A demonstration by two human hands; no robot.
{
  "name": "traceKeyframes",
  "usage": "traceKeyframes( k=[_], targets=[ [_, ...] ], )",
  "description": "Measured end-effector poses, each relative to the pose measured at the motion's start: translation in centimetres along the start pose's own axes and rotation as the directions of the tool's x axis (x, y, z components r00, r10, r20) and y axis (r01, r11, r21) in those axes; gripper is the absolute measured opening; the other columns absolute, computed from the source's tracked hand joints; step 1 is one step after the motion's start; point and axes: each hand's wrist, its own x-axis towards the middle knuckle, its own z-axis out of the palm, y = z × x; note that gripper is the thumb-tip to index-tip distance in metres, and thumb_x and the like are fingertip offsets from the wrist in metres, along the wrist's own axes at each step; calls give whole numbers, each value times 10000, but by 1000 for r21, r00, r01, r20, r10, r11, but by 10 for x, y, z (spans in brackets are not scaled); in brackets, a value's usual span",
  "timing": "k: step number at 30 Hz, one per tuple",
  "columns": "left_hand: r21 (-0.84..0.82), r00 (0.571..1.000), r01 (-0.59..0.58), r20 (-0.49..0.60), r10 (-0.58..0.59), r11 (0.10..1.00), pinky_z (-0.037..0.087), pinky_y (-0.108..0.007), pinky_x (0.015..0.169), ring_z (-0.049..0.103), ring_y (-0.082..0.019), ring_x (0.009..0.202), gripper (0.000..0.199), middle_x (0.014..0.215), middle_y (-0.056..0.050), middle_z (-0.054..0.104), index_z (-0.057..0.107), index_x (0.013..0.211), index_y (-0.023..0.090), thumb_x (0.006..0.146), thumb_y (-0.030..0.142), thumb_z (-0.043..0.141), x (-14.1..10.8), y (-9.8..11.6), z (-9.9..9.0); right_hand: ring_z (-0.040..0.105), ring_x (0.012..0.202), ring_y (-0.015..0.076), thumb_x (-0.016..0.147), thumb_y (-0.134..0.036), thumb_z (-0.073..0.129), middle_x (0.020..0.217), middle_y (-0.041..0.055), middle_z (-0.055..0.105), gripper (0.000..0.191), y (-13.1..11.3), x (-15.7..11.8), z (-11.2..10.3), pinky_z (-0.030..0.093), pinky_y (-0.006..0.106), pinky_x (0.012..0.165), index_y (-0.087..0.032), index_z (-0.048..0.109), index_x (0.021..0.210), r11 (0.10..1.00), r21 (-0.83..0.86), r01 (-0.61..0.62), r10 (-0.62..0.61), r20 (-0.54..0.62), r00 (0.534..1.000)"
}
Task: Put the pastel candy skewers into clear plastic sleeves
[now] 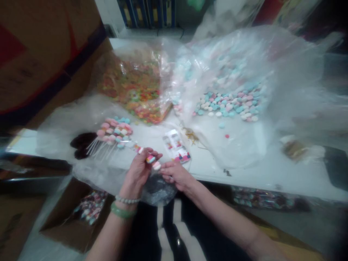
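My left hand (140,166) has its grip closed around a marshmallow skewer (150,159), held above the desk's (241,170) near edge. My right hand (176,174) reaches the skewer's lower end, fingers bent; blur keeps me from telling whether that grip pinches it. Printed cards (176,146) lie just beyond my hands, gold twist ties (191,135) beside them, and finished marshmallow sticks (114,131) lie to the left.

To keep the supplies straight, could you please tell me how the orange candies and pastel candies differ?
The orange candies mix orange, red and green; the pastel candies are pink, blue and white. The orange candies look smaller, the pastel candies larger and rounder. Both have clear plastic around them.
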Motion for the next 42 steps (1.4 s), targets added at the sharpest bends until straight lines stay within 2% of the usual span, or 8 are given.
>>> traceKeyframes(
  k=[7,13,16,21,28,32,38,42],
  targets=[
    [-28,979,194,-56,-195,981,594,-369,774,707,-237,792,355,759,-107,680,636,793,110,956,408,535,0,6,2,188,367,9,667,-186,732,420,-109,368,169,0,4,-16,116,143,387,-130,586,732,960,227,-165,114,223,968],
    [-20,996,84,-14,-84,996,590,-356,794,720,-255,843,161,847,-98,717,647,916,107,830,218,726,2,2,-5,175,360,16,695,-185,704,426,-113,377,141,-1,6,-21,141,156,385,-124,607,778,939,279,-200,121,276,953],
    [18,999,35,5,-35,999,589,-371,787,718,-274,873,252,894,-108,724,640,960,114,757,171,778,2,1,-8,180,358,16,676,-204,710,425,-111,384,161,-1,5,-18,125,165,390,-122,614,778,959,232,-162,111,221,969],
    [43,1000,16,-27,-14,999,577,-335,782,712,-241,885,290,936,-102,721,629,983,130,734,116,775,3,-9,-4,271,388,45,683,-279,684,449,-81,424,161,4,3,-3,122,189,393,-149,597,724,999,2,41,-41,-46,998],
    [120,976,193,77,-203,974,530,-269,593,656,-182,714,294,874,-80,696,663,1009,130,759,234,779,-8,-26,1,454,538,109,771,-269,545,549,-38,493,132,8,6,7,372,234,546,-191,578,669,848,-376,375,-433,-83,897],
    [188,935,266,190,-301,945,521,-259,633,637,-156,698,388,845,-51,682,675,1059,146,703,166,826,-5,-3,-13,463,545,108,773,-315,569,625,-30,543,139,1,4,5,367,242,540,-189,625,750,882,-312,352,-387,-57,920],
    [-75,979,91,190,-76,993,533,-456,898,635,-300,1065,457,1079,-107,694,667,1095,164,719,363,835,18,28,-18,366,520,91,725,-313,611,537,-60,436,151,-7,1,9,293,243,528,-169,655,726,890,-352,289,-324,-42,945],
    [-120,989,74,134,-58,990,543,-410,870,652,-186,760,267,742,-5,638,663,874,162,732,312,832,21,25,-5,326,510,81,709,-333,615,523,-61,416,178,-7,1,9,236,243,511,-161,637,669,926,-317,205,-233,-50,971]
  ],
)
